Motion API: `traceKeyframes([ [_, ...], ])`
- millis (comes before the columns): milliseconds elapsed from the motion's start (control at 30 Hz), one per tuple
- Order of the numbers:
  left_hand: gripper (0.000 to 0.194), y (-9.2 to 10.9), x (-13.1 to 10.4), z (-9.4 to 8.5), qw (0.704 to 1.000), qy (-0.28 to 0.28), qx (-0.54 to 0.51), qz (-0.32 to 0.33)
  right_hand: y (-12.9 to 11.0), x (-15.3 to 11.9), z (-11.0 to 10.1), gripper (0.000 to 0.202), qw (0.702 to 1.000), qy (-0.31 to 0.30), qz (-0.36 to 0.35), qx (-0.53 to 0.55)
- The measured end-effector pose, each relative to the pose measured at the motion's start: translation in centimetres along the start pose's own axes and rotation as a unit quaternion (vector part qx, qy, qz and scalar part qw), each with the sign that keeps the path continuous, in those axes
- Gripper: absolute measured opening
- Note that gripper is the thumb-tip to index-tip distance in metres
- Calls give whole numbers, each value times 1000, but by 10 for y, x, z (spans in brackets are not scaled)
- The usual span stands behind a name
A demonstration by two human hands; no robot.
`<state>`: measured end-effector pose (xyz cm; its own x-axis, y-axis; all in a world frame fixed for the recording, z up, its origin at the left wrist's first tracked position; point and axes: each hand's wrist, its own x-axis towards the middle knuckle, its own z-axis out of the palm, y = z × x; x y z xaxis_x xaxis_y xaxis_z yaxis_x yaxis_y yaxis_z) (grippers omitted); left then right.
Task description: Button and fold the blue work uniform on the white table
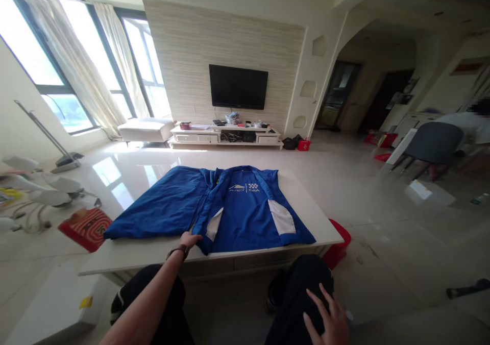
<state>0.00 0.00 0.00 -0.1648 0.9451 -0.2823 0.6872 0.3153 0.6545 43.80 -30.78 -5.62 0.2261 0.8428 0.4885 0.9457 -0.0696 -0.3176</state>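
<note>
1. On the white table [302, 197], a blue jacket [229, 212] is lying spread, front open.
2. The left hand [189, 239] is pinching its near edge, nearly closed.
3. The right hand [325, 317] is resting empty, fingers spread, on the right leg [300, 281].
4. Edge-handling seems to be occupying this step; shifting cloth would be calling for a steady pinch.

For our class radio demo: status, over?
Left grip at near edge of blue garment. Right grip over knee. Garment partly open on white table, only left grip overlapping.
</note>
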Motion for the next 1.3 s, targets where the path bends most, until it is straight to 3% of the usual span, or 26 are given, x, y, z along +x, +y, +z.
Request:
traceKeyframes([
  [133, 50, 37, 1, 7, 991, 118, 35, 47, -6, 4, 4, 39, 1000, -4, -5, 1],
  [200, 42, 59, -5, 17, 970, 190, 100, 115, -11, 7, 5, 40, 1000, -10, -8, -3],
  [267, 29, 77, -13, 33, 952, 207, 138, 180, -14, 9, 5, 40, 1000, -7, -17, -7],
  [367, 30, 92, -27, 69, 950, 119, 128, 259, -14, 11, 7, 40, 999, 4, -33, -11],
  [433, 34, 92, -36, 98, 936, -10, 141, 322, -13, 12, 8, 39, 999, 11, -40, -10],
  [533, 28, 83, -42, 132, 887, -212, 175, 370, -13, 11, 8, 39, 999, 17, -42, 2],
  [600, 32, 77, -37, 139, 882, -250, 159, 366, -11, 9, 7, 39, 999, 15, -40, 21],
  [700, 39, 66, -16, 125, 910, -194, 120, 345, 2, 11, 2, 37, 998, -8, -15, 62],
  [800, 55, 48, 11, 101, 940, -129, 161, 271, 33, 36, 0, 41, 984, -32, 90, 151],
  [867, 70, 30, 26, 89, 947, -138, 215, 194, 57, 70, 3, 48, 952, -23, 206, 225],
  [933, 78, 12, 39, 82, 941, -169, 253, 150, 78, 113, 12, 50, 923, -43, 302, 234],
  [1000, 81, 0, 50, 77, 936, -178, 266, 145, 91, 157, 27, 40, 913, -131, 344, 175],
  [1133, 85, -5, 71, 64, 937, -185, 263, 136, 93, 221, 69, 30, 897, -206, 374, 119],
  [1300, 90, 0, 88, 52, 936, -180, 271, 132, 64, 259, 108, 27, 890, -275, 357, 72],
])
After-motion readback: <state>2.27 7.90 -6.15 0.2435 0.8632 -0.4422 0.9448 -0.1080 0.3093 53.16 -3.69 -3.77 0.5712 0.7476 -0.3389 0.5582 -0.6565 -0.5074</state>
